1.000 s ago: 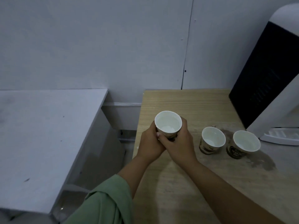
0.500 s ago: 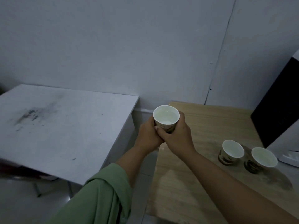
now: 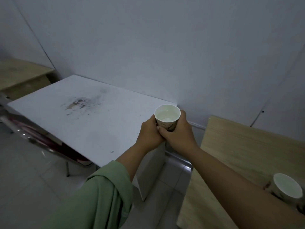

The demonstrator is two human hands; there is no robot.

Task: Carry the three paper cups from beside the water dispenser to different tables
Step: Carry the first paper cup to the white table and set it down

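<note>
Paper, thin-walled and printed on the outside, makes up the cup (image 3: 167, 117) that both hands carry upright, its open mouth level, just above the right-hand corner of the white table (image 3: 79, 116). It holds what looks like a little clear liquid, which probably explains the 2-handed hold: a soft wall buckles under a single squeeze, and a steady, level carry keeps the contents in. The left hand (image 3: 149, 133) wraps the cup's left side and the right hand (image 3: 179, 133) its right side, with the fingers curled close together around the lower wall and meeting in front below the rim; the far-side fingertips are hidden, so I cannot tell how they lie there. Taking the white table as the landmark, the held cup sits over its near right corner, the wooden table (image 3: 239, 146) stands to its right across a narrow gap, and another wooden surface (image 3: 21, 75) lies beyond its far left end. Counted: 2 cups visible, 1 in hand and 1 second cup (image 3: 287, 187) resting on the wooden table at the picture's right edge; 2 hands; 3 tabletops. A stained patch (image 3: 79, 103) marks the white table's middle, so setting down nearer the corner seems the cleaner choice.
</note>
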